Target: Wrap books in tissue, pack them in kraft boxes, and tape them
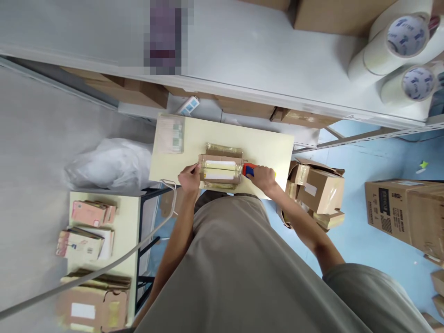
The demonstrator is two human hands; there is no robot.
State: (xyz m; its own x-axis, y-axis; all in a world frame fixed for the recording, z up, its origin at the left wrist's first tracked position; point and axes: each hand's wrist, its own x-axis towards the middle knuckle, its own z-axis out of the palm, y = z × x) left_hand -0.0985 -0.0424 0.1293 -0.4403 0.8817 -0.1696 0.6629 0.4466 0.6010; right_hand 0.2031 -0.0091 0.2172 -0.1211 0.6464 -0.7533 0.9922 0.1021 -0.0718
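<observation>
The left hand [189,178] grips the left end of the box [221,172], which sits at the near edge of the tabletop [270,148]. Clear tape already shines across the box's top. At its right end, the right hand [263,178] clenches a tape dispenser [248,169]. The strip seems not yet cut.

Blue "T" on tape rolls [407,36]

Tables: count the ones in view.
2. One table straight ahead bears the taped parcel that the left hand holds; the other, lower left, carries small packages. More may be hidden out of frame.
</observation>
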